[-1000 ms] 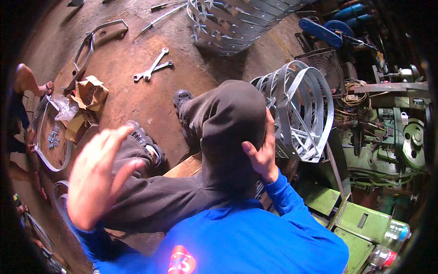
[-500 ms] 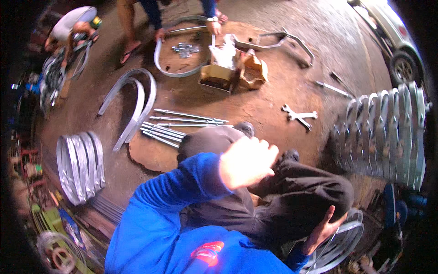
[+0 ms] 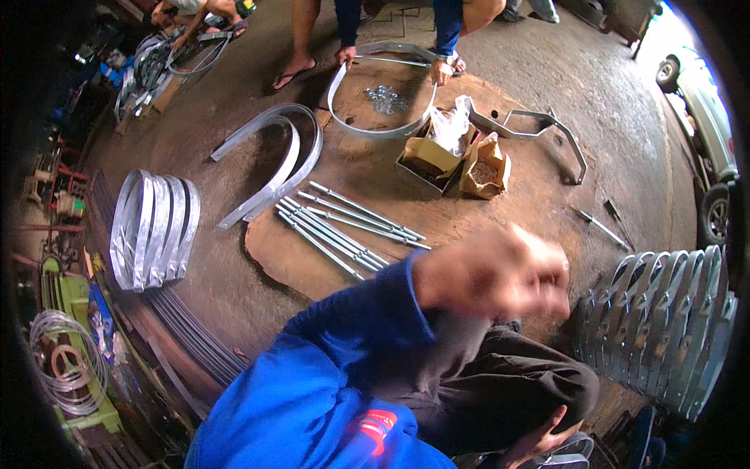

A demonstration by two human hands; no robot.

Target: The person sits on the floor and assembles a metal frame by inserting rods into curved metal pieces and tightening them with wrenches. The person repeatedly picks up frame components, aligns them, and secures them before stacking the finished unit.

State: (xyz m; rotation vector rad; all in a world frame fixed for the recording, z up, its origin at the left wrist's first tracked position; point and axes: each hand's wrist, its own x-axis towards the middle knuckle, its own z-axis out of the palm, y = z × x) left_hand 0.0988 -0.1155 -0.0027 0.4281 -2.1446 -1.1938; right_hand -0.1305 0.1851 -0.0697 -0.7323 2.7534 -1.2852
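While the left hand (image 3: 496, 273) hangs raised, collared metal rods (image 3: 328, 229) lie leftward of its fingers.

The rods rest by the near left edge of the brown board (image 3: 277, 262), long axes slanting from far left to near right, toward the blue cuff (image 3: 408, 305). The left hand is nearer; its blurred fingers look half curled, whether holding anything I cannot tell. The right hand (image 3: 541, 444), thumb spread wide, touches the knee (image 3: 574, 384).
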